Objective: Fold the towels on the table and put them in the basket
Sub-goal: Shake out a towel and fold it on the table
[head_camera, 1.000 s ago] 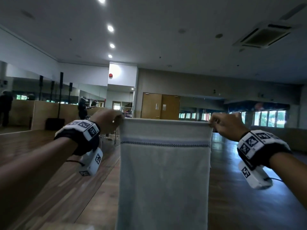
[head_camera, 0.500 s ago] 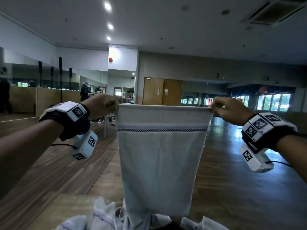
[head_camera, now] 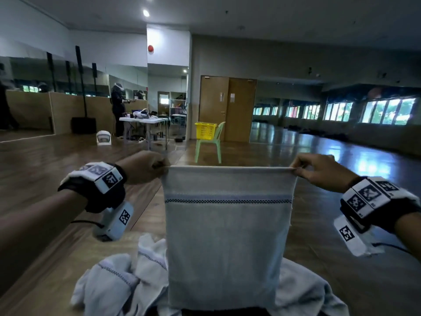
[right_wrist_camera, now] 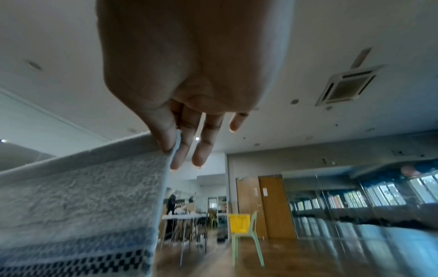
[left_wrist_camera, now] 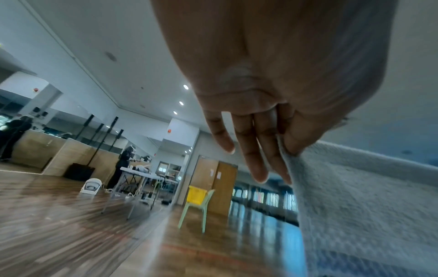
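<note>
- You've got the towel hanging by its top edge, over the pile of loose towels on the table.
- Left hand pinches the top left corner, thumb against forefinger; the other fingers trail loose behind the cloth.
- Right hand does the same at the top right corner, thumb clamped on the hem, the spare fingers straight and free.
- Towel hangs upright, long axis vertical, top hem level between your hands, striped band running across just below the hem. The bottom edge sits at or just above the pile (can't tell if it touches).
- To do this step well, my read: keep the hem taut and level, bring the two corners together evenly so the side edges line up, then lay it flat beside the pile, not on it.
- Don't let the bottom drag through the pile (it could snag and skew the fold).
- Yellow basket sits on a green chair, well beyond the towel, so you'll have to carry it over.
</note>
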`<state>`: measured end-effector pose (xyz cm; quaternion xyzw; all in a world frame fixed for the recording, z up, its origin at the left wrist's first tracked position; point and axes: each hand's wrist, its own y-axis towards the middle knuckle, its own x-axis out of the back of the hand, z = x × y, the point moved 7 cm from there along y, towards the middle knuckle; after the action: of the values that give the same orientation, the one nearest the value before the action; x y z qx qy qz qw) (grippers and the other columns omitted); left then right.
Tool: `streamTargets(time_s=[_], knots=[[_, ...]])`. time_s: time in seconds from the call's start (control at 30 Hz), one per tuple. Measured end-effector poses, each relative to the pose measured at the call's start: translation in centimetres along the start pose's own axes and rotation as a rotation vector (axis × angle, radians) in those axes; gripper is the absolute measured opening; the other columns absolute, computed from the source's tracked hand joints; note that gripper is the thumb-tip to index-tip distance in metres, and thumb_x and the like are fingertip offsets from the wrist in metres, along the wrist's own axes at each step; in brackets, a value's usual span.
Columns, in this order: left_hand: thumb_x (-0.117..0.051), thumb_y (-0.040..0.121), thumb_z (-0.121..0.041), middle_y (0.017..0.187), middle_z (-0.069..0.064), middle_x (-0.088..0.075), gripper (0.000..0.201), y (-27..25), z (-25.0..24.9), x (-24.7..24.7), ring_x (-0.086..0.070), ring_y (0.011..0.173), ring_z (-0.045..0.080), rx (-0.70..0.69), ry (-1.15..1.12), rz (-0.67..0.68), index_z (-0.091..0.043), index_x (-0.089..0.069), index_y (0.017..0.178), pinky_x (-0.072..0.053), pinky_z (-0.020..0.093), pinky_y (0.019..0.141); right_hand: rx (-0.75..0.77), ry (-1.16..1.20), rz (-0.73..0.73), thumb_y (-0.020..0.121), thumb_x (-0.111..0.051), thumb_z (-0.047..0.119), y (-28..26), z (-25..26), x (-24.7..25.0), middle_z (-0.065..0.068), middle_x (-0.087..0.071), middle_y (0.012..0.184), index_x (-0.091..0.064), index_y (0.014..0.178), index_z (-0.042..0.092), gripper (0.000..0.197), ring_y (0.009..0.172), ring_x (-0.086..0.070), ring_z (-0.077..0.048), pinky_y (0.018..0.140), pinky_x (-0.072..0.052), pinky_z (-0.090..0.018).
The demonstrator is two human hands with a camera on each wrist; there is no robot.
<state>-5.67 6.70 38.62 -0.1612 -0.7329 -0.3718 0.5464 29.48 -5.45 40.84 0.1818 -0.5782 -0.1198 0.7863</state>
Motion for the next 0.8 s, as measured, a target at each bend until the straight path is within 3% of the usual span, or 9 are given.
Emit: streamTargets(time_s=[0.1, 0.13, 0.2, 0.3, 0.4, 0.47, 0.53, 0.67, 0.8], knots=[[-0.052, 0.091, -0.021, 0.072, -0.014, -0.052, 0.024, -3.0, 0.7, -7.8, -0.050, 0.065, 0.007, 0.015, -0.084, 0.173, -0.037, -0.049, 0.073, -0.038, 0.024, 0.064, -0.047, 0.018, 0.198, 0.089, -0.060, 0.021, -3.9, -2.3, -6.7, 0.012, -0.065, 0.090, -0.063, 0.086, 0.020, 0.004, 0.089, -0.055, -0.002, 0.093, -0.022, -0.032], [-0.049, 0.089, -0.029, 0.076, -0.009, -0.056, 0.013, -4.4, 0.7, -10.7, -0.053, 0.069, 0.012, 0.020, -0.124, 0.232, -0.031, -0.056, 0.078, -0.042, 0.026, 0.067, -0.062, 0.019, 0.259, 0.089, -0.060, 0.020, -5.5, -3.2, -9.3, 0.011, -0.065, 0.090, -0.061, 0.084, 0.024, 0.006, 0.086, -0.054, 0.003, 0.089, -0.022, -0.028], [-0.040, 0.085, -0.039, 0.085, 0.004, -0.063, 0.036, -6.5, 1.1, -16.4, -0.058, 0.078, 0.022, 0.030, -0.149, 0.322, -0.012, -0.063, 0.089, -0.047, 0.031, 0.073, -0.072, 0.037, 0.361, 0.089, -0.061, 0.017, -8.3, -4.7, -14.2, 0.012, -0.063, 0.085, -0.055, 0.077, 0.032, 0.020, 0.080, -0.056, 0.006, 0.081, -0.034, -0.021], [-0.047, 0.092, -0.022, 0.095, 0.008, -0.067, 0.020, -9.7, 1.0, -24.0, -0.061, 0.088, 0.028, 0.073, -0.089, 0.441, -0.010, -0.062, 0.096, -0.047, 0.033, 0.076, -0.125, 0.055, 0.470, 0.088, -0.059, 0.010, -12.0, -7.3, -21.2, 0.010, -0.061, 0.080, -0.050, 0.073, 0.036, 0.031, 0.084, -0.061, -0.015, 0.078, -0.044, -0.031], [-0.049, 0.092, -0.023, 0.102, 0.005, -0.067, 0.017, -12.0, 0.5, -29.7, -0.060, 0.095, 0.028, 0.102, -0.029, 0.470, -0.020, -0.062, 0.102, -0.040, 0.030, 0.076, -0.168, -0.008, 0.513, 0.090, -0.054, 0.014, -15.0, -8.7, -26.8, 0.007, -0.062, 0.085, -0.048, 0.074, 0.037, 0.028, 0.093, -0.059, -0.020, 0.088, -0.038, -0.037], [-0.047, 0.093, -0.026, 0.107, 0.000, -0.066, 0.020, -13.0, 0.0, -32.1, -0.058, 0.099, 0.024, 0.101, 0.025, 0.450, -0.026, -0.060, 0.108, -0.033, 0.030, 0.079, -0.200, -0.061, 0.524, 0.091, -0.051, 0.018, -16.3, -9.2, -29.3, 0.007, -0.063, 0.098, -0.052, 0.083, 0.032, 0.016, 0.103, -0.055, -0.018, 0.089, -0.024, -0.033], [-0.046, 0.092, -0.027, 0.106, -0.001, -0.065, 0.020, -13.5, -0.7, -33.6, -0.056, 0.101, 0.021, 0.073, 0.035, 0.412, -0.030, -0.060, 0.106, -0.028, 0.031, 0.082, -0.197, -0.076, 0.503, 0.090, -0.051, 0.021, -16.9, -9.6, -31.0, 0.008, -0.063, 0.107, -0.052, 0.086, 0.035, 0.015, 0.110, -0.052, -0.015, 0.078, -0.013, -0.028], [-0.046, 0.090, -0.025, 0.102, 0.000, -0.066, 0.022, -14.0, -0.7, -35.4, -0.056, 0.102, 0.021, 0.081, 0.068, 0.396, -0.027, -0.062, 0.105, -0.026, 0.030, 0.088, -0.187, -0.141, 0.563, 0.091, -0.050, 0.026, -18.0, -10.1, -33.8, 0.008, -0.058, 0.119, -0.051, 0.087, 0.038, 0.013, 0.123, -0.042, -0.011, 0.089, -0.014, -0.034], [-0.046, 0.091, -0.023, 0.104, 0.001, -0.065, 0.023, -14.3, -0.9, -35.8, -0.055, 0.105, 0.021, 0.091, 0.045, 0.414, -0.026, -0.062, 0.107, -0.025, 0.030, 0.093, -0.198, -0.160, 0.593, 0.090, -0.050, 0.030, -18.8, -10.2, -34.4, 0.007, -0.057, 0.116, -0.051, 0.087, 0.041, 0.011, 0.123, -0.041, -0.011, 0.097, -0.017, -0.038]])
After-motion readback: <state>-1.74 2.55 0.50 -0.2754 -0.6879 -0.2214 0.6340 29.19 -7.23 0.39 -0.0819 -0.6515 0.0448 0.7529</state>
